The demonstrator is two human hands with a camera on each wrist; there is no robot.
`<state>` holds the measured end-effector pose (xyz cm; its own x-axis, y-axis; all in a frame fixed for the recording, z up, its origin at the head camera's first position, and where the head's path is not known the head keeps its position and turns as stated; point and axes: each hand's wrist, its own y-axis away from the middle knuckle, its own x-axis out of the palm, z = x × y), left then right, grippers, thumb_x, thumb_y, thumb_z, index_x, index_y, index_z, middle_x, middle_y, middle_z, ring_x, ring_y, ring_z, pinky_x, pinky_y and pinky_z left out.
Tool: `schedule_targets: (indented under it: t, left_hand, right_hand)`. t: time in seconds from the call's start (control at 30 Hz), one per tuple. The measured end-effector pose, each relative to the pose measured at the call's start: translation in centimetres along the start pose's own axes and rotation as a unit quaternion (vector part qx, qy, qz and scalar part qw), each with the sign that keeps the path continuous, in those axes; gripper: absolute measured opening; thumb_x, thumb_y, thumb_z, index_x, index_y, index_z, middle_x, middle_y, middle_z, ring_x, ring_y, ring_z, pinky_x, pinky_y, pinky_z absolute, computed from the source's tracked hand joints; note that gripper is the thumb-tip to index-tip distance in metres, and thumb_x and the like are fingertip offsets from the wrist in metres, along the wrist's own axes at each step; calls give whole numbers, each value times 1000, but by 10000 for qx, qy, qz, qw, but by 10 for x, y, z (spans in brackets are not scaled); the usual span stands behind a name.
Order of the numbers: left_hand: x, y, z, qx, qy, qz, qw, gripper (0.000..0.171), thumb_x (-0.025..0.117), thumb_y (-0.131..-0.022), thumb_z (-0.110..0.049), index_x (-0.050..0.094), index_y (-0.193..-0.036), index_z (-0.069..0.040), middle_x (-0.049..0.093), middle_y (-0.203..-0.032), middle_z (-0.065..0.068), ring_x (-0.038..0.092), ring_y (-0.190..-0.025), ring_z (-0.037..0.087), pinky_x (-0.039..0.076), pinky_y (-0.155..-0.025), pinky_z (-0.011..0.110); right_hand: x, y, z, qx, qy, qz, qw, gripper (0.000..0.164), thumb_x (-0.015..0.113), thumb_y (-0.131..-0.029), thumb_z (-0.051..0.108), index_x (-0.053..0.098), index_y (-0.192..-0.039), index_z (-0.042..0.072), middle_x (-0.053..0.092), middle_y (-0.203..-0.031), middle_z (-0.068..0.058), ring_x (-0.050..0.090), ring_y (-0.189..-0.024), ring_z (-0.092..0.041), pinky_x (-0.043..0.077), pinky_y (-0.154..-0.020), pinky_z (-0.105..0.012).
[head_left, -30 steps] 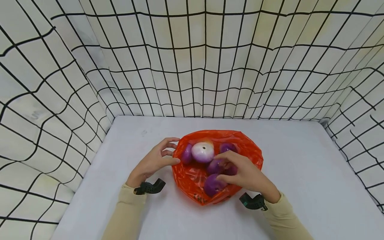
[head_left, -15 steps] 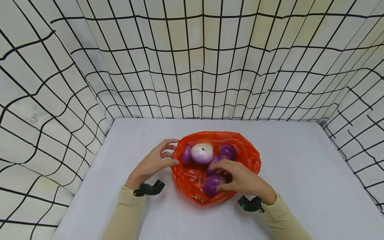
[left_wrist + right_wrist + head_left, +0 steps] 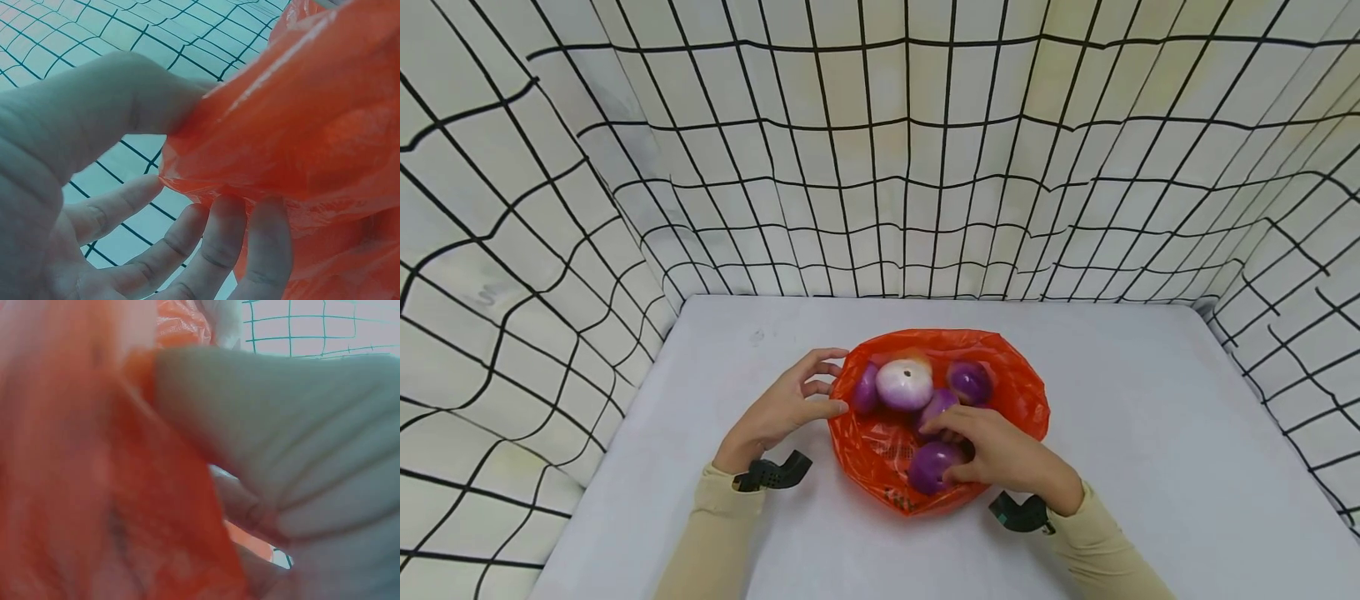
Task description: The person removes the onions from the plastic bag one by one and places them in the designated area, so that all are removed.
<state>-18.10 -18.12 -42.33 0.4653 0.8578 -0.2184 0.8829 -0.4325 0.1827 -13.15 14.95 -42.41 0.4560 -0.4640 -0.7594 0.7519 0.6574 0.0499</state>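
A red plastic bag lies with its mouth spread wide on the white table. Inside are several glossy purple onions; a pale onion sits at the upper left and a darker purple onion near the front. My left hand holds the bag's left rim; in the left wrist view the red film runs between thumb and fingers. My right hand reaches over the right rim, thumb against the front onion, bent fingers over a middle onion. Whether it grips one is hidden; the right wrist view is blurred.
A white table extends around the bag on all sides. White walls covered with black netting enclose its back and both sides. Dark wrist devices are strapped on each wrist.
My right hand has shifted left and a little toward the front onion, uncovering an onion at the back right. The front onion sits slightly lower. The left hand stays at the rim.
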Motion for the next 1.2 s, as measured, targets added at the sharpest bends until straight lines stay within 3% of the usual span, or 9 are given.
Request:
schedule_targets:
  t: [0.13,0.43,0.7,1.2]
  left_hand:
    - [0,1,0,13,-9,-9,10000,73,78,-90,-19,41,-153,-23,46,-149,17,63,-121,29,61,-97,43]
    - [0,1,-1,59,-32,12,10000,74,78,-90,-19,40,-153,-23,46,-149,17,63,-122,29,61,-97,44]
    - [-2,1,2,68,-65,0,10000,75,80,-89,-21,40,-153,-23,47,-148,18,63,-122,30,61,-97,44]
    - [1,0,3,68,-20,58,10000,76,79,-90,-21,39,-154,-22,46,-148,19,63,-121,29,61,-97,44]
  right_hand:
    - [1,-1,1,8,140,66,9999,54,88,-83,23,65,-131,17,69,-133,2,63,-128,-22,56,-106,-48]
    - [2,0,7,171,300,266,9991,57,89,-82,23,65,-133,17,68,-133,1,63,-127,-24,56,-105,-51]
    - [7,-1,12,337,457,374,9977,56,89,-81,21,66,-132,20,69,-132,3,64,-126,-20,57,-104,-49]
    - [10,1,18,280,721,487,9958,53,90,-80,22,68,-129,24,68,-129,4,62,-124,-19,59,-102,-43]
